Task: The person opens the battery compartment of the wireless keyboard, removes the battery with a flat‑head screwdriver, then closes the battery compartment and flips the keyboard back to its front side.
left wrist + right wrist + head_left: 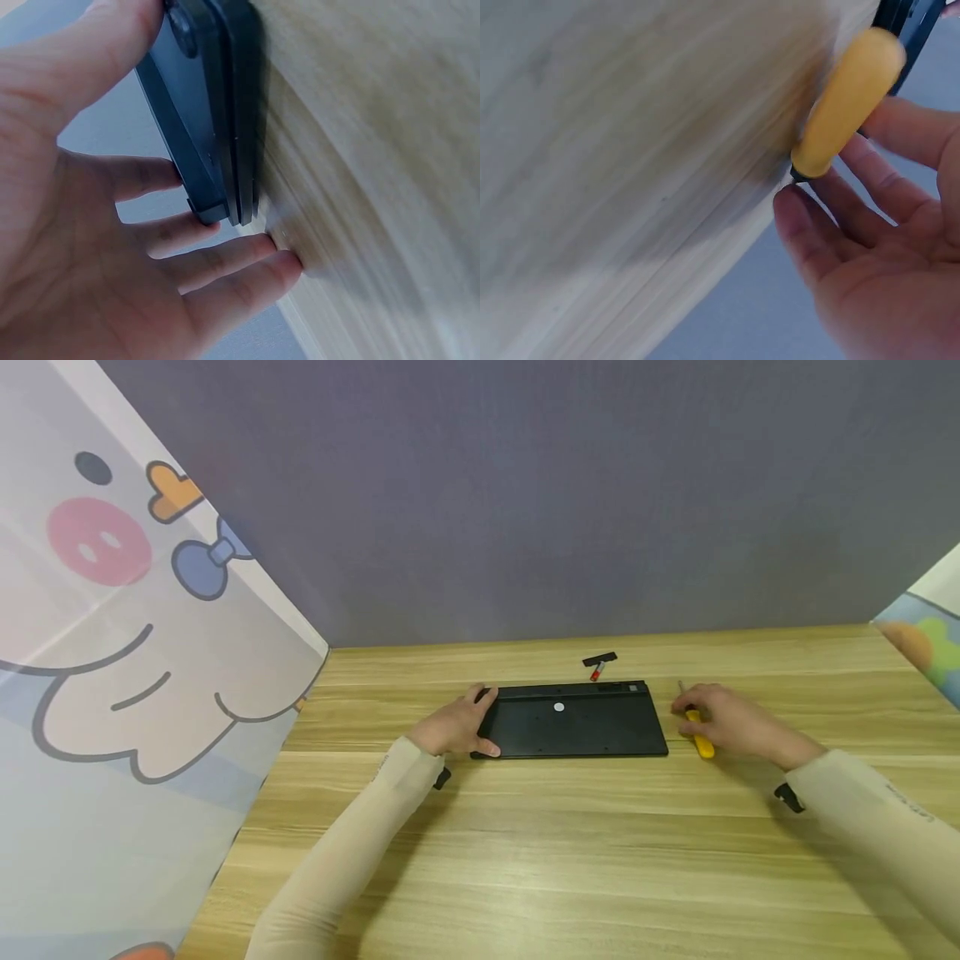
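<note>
A black keyboard [577, 727] lies underside up on the wooden table, with a white round sticker and a slot near its far right corner. My left hand [461, 724] spans its left end, thumb at the near edge and fingers toward the far edge. In the left wrist view, those fingers [240, 270] are fairly straight, and two reach the tabletop. To the right of the keyboard, my right hand [720, 718] holds a screwdriver [702, 745] with a yellow handle. The right wrist view shows fingertips around the collar of the yellow screwdriver [847, 105], its shaft mostly hidden.
Behind the keyboard lie a small black strip-shaped cover [600, 658] and a red and silver battery [597, 672]. A grey panel [562, 527] rises along the table's far edge. A cartoon-printed panel [150, 693] stands at the left.
</note>
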`<action>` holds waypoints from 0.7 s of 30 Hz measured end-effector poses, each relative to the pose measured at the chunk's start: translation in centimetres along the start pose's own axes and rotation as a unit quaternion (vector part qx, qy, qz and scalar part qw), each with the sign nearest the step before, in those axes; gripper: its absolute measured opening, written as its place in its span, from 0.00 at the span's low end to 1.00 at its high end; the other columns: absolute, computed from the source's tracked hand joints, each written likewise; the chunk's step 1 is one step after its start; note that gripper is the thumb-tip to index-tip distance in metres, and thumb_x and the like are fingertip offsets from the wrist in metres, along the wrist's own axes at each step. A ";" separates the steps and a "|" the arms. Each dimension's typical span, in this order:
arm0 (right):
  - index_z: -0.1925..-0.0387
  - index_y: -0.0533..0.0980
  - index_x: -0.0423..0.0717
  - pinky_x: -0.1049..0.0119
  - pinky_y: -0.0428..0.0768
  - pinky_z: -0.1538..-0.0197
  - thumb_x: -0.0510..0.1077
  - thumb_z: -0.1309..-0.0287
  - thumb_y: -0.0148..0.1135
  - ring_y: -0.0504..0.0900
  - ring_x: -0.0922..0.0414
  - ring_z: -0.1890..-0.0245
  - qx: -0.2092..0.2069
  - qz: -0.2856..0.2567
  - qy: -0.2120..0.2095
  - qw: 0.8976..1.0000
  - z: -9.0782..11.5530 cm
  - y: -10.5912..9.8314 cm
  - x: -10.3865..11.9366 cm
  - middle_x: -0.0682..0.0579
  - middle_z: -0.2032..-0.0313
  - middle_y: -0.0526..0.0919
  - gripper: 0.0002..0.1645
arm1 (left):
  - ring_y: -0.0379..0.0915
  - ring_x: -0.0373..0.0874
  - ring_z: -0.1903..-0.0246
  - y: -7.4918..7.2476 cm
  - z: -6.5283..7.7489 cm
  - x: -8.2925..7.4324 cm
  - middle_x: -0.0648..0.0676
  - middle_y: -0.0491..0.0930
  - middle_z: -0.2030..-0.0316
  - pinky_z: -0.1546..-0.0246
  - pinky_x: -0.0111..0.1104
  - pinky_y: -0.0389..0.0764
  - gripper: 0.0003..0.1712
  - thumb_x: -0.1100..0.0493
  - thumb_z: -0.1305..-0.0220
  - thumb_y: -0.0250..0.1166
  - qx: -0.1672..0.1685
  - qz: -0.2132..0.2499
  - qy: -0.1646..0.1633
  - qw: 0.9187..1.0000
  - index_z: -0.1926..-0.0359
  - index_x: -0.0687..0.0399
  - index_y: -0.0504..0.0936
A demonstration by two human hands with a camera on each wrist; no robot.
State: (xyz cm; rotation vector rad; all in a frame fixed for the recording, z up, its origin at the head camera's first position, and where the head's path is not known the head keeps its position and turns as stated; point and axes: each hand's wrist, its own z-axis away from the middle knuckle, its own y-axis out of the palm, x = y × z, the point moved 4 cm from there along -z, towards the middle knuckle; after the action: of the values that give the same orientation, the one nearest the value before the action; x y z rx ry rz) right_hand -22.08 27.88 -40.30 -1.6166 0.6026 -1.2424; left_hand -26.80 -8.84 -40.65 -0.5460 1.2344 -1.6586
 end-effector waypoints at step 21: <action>0.43 0.74 0.39 0.40 0.68 0.47 0.47 0.43 0.67 0.67 0.36 0.43 0.004 -0.017 -0.045 0.999 -0.8 0.5 2.1 0.37 0.43 0.69 0.28 | 0.51 0.56 0.33 0.0 0.0 -0.1 0.59 0.36 0.27 0.43 0.42 0.68 0.62 0.37 0.50 0.66 -0.004 -0.005 0.001 1.000 0.25 0.48 0.39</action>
State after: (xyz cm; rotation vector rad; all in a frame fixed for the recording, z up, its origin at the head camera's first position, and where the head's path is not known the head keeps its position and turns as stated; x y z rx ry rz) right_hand -22.00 25.61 -39.79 -1.6724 0.5150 -1.1899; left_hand -26.75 -8.80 -40.61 -0.5558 1.2415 -1.6639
